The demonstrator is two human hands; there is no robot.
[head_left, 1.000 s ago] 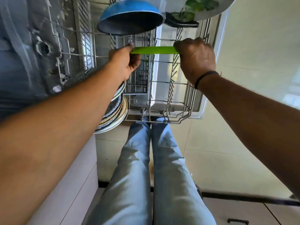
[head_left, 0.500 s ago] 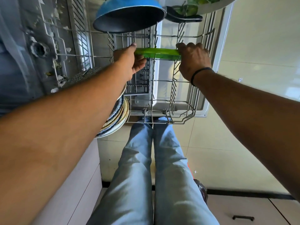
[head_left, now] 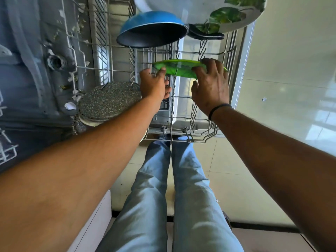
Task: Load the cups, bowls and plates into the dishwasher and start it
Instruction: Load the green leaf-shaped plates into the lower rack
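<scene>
Plate (head_left: 179, 68) in the rack (head_left: 183, 113) — bowl (head_left: 151, 30) behind it.

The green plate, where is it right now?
In the head view, the green plate stands among the tines of the dishwasher rack, just below the blue bowl, between the left hand and the right hand.
</scene>
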